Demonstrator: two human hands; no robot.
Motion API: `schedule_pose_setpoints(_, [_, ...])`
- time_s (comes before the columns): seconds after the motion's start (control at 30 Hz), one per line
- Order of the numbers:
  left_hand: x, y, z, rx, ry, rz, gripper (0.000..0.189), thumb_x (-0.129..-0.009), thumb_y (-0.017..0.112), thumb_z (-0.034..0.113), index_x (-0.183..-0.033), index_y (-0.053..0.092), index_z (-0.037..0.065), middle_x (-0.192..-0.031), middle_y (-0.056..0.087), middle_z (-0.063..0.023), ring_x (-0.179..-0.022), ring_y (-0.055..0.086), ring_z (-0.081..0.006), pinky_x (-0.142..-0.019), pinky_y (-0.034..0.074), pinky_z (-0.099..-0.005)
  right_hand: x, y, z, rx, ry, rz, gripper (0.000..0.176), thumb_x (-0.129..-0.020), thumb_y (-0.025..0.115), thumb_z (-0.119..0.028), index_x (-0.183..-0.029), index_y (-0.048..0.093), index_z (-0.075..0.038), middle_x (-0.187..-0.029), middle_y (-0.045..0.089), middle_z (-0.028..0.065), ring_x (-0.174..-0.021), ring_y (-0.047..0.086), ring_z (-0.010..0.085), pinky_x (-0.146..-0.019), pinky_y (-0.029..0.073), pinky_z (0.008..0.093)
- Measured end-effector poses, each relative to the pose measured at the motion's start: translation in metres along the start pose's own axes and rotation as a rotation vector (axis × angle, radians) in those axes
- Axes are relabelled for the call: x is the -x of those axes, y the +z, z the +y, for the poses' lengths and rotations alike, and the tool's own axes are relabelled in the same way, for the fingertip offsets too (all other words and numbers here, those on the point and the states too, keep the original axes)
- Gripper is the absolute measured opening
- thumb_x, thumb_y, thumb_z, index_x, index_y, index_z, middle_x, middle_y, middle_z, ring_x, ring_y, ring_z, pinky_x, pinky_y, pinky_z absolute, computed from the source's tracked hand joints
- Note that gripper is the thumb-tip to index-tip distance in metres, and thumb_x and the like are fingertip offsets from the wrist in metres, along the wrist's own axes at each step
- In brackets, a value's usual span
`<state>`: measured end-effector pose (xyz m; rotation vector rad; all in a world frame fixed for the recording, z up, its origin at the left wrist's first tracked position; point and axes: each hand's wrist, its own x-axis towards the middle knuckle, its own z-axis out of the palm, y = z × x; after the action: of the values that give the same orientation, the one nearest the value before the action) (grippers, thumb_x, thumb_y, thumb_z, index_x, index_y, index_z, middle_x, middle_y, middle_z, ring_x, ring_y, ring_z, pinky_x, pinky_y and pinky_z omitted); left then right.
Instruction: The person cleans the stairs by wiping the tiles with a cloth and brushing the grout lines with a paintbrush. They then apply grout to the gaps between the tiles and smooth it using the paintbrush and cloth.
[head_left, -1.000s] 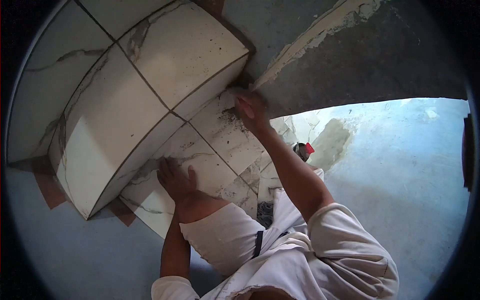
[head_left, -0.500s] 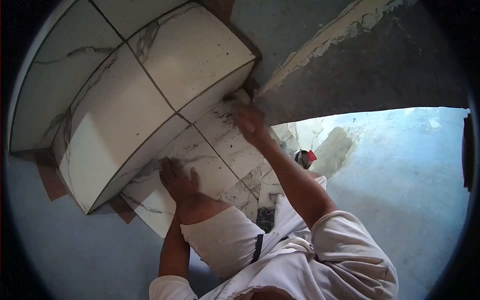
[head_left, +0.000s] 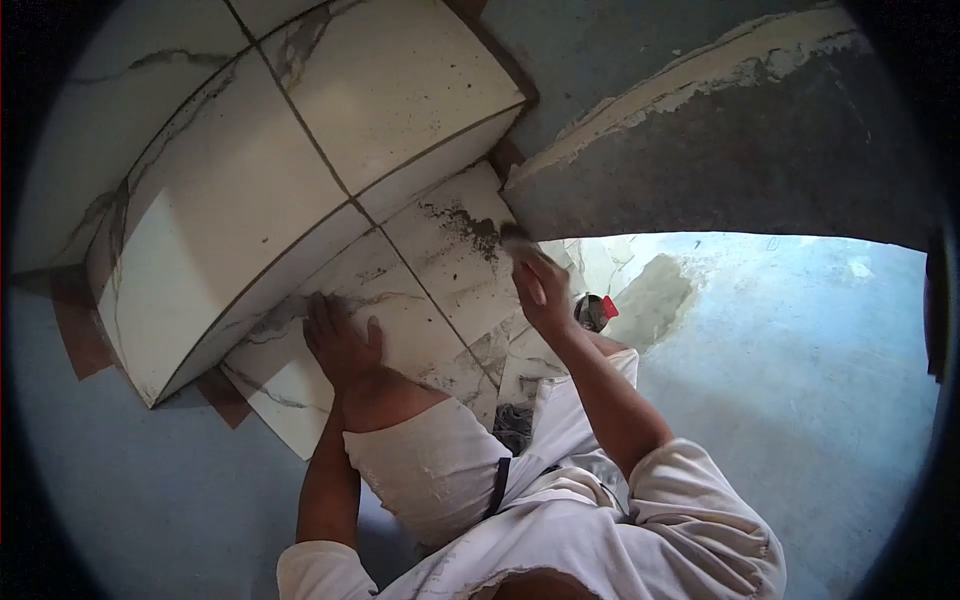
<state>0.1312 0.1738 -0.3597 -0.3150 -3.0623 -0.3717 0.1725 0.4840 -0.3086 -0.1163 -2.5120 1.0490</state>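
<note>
My left hand (head_left: 340, 345) rests flat on the lower marble-patterned tile step (head_left: 395, 325), its fingers spread and holding nothing. My right hand (head_left: 543, 290) is closed around a small brush (head_left: 515, 236) with a dark tip, blurred by motion. The brush is at the right end of the same step, by the wall's lower edge. Dark loose dirt (head_left: 468, 228) lies in a smeared patch just left of the brush. A dark grout joint (head_left: 430, 298) runs across the tiles between my two hands.
Higher tiled steps (head_left: 225, 200) rise at upper left. A dark wall panel (head_left: 720, 165) with a rough plastered strip borders the right side. Beside my right forearm stands a dark container with a red part (head_left: 609, 307). A grey crumpled cloth (head_left: 513, 425) lies by my legs.
My right hand has moved the brush down and to the right, from the step's back corner. The dirt has been swept into a denser patch. My left hand stays flat on the tile.
</note>
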Motion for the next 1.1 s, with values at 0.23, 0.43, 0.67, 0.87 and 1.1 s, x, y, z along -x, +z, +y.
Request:
schedule_pose_setpoints(0.23, [0.002, 0.001, -0.001, -0.014, 0.004, 0.012, 0.074, -0.078, 0.066, 0.037, -0.136, 0.04, 0.0, -0.146, 0.035, -0.0211, -0.136, 0.032, -0.0363, -0.112, 0.023, -0.0518, -0.036, 0.002, -0.005, -0.031, 0.154, -0.038, 0.017, -0.086, 0.061, -0.004, -0.102, 0.065, -0.002, -0.093, 0.067, 0.0164, -0.081, 0.067, 0.0275, -0.073, 0.052, 0.0331])
schedule_pose_setpoints(0.43, [0.004, 0.006, -0.007, 0.03, 0.006, 0.024, 0.074, -0.08, 0.063, 0.04, -0.135, 0.039, -0.003, -0.144, 0.035, -0.0233, -0.137, 0.03, -0.0375, -0.111, 0.022, -0.0551, -0.003, -0.021, -0.019, -0.085, 0.233, -0.271, 0.014, -0.085, 0.059, -0.004, -0.099, 0.064, -0.002, -0.091, 0.066, 0.0188, -0.084, 0.067, 0.0316, -0.073, 0.052, 0.0327])
schedule_pose_setpoints(0.67, [0.005, 0.002, -0.009, 0.064, 0.025, 0.038, 0.074, -0.08, 0.063, 0.04, -0.135, 0.038, -0.004, -0.143, 0.035, -0.025, -0.135, 0.031, -0.0391, -0.11, 0.023, -0.056, -0.078, 0.064, 0.008, -0.399, 0.01, -0.144, 0.017, -0.087, 0.065, -0.009, -0.103, 0.066, -0.003, -0.086, 0.068, 0.0116, -0.073, 0.061, 0.0125, -0.068, 0.049, 0.0261])
schedule_pose_setpoints(0.87, [0.005, -0.001, -0.008, 0.121, -0.02, 0.043, 0.073, -0.082, 0.062, 0.04, -0.135, 0.038, -0.004, -0.143, 0.035, -0.0253, -0.134, 0.032, -0.0407, -0.11, 0.023, -0.0567, -0.028, 0.0, -0.028, -0.13, 0.224, -0.481, 0.014, -0.084, 0.064, -0.01, -0.097, 0.066, -0.003, -0.08, 0.065, 0.0147, -0.072, 0.064, 0.0235, -0.066, 0.049, 0.0311])
schedule_pose_setpoints(1.1, [0.005, -0.008, -0.008, 0.101, 0.032, 0.071, 0.067, -0.084, 0.06, 0.039, -0.132, 0.043, -0.005, -0.14, 0.039, -0.0258, -0.134, 0.033, -0.0406, -0.109, 0.024, -0.0572, -0.07, 0.09, -0.058, -0.21, -0.065, -0.374, 0.016, -0.085, 0.063, -0.011, -0.098, 0.067, -0.003, -0.085, 0.067, 0.0149, -0.074, 0.065, 0.0279, -0.069, 0.05, 0.0303])
